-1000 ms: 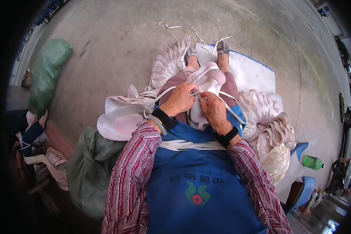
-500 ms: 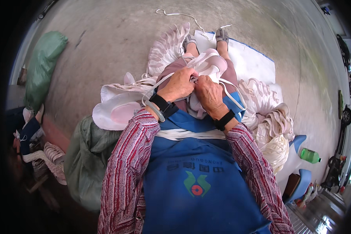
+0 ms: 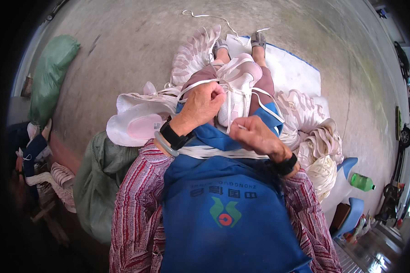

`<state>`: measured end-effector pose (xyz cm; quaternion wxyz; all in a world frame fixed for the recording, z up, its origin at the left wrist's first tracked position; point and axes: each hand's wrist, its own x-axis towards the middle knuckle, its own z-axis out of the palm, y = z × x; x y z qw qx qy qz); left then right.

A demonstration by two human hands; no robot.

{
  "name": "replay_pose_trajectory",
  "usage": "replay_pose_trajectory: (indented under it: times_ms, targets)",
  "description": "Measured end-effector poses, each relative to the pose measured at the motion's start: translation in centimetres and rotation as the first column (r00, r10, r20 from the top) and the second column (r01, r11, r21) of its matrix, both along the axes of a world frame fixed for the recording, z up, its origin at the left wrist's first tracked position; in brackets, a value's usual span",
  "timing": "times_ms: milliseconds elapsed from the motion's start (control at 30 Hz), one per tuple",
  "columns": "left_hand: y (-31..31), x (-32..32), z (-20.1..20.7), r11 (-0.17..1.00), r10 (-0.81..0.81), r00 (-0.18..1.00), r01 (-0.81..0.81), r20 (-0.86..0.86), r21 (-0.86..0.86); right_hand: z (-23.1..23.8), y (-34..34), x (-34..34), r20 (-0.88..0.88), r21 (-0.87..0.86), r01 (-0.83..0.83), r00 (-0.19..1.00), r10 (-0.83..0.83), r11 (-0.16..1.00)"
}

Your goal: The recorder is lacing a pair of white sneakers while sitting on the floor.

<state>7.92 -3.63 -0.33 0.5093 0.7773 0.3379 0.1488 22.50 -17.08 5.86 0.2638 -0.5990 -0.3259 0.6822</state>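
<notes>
A pale pink and white shoe upper (image 3: pixel 239 102) lies across my lap, with a white shoelace (image 3: pixel 265 94) threaded through it and looping out at both sides. At its left edge, my left hand (image 3: pixel 204 102) is closed with the fingers curled; what it pinches is hidden. Just below the toe, my right hand (image 3: pixel 259 135) is closed too, fingertips pinching a strand of the lace that runs up toward the upper. The blue apron (image 3: pixel 223 214) covers my front, with several white laces (image 3: pixel 214 152) lying across it at the waist.
Stacked uppers (image 3: pixel 191 57) fan out beyond my left knee; more uppers (image 3: pixel 136 123) lie left, and others (image 3: pixel 305 113) right. A bundle of laces (image 3: pixel 322 175) sits by my right side. Green sacks (image 3: pixel 54 73) are at left, a green bottle (image 3: pixel 362 182) at right, a white sheet (image 3: pixel 291 70) ahead.
My hands were together over the upper. The right hand has drawn back toward me and right with the lace; the left has shifted slightly left and nearer, uncovering the upper.
</notes>
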Motion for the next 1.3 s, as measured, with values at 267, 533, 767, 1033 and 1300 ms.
replay_pose_trajectory:
  times_ms: [267,533,767,1033,1300]
  targets:
    - [-4.2,4.4,-1.0,0.301,0.147,0.987,0.02,0.067,-0.953,4.8,-4.5,-4.9,-0.281,0.464,-0.488,0.71,0.646,0.739]
    - [-6.3,0.4,4.4,0.726,-0.353,0.923,0.374,0.154,-0.577,-1.3,-5.6,4.5,-0.375,-0.326,0.472,0.731,-0.57,0.819]
    - [-14.1,1.6,8.4,0.384,-0.769,0.495,0.864,0.405,-0.326,-5.0,-1.9,1.0,-0.689,-0.333,0.33,0.554,-0.467,0.883]
    - [-8.2,-1.5,5.7,0.682,-0.565,0.774,0.633,0.287,-0.365,-3.9,-5.1,4.4,-0.279,-0.043,0.156,0.946,-0.162,0.987]
    - [0.0,3.7,-1.3,0.948,0.032,0.997,-0.006,-0.074,0.318,-4.5,-3.3,2.0,-0.22,0.148,0.068,0.975,-0.035,0.987]
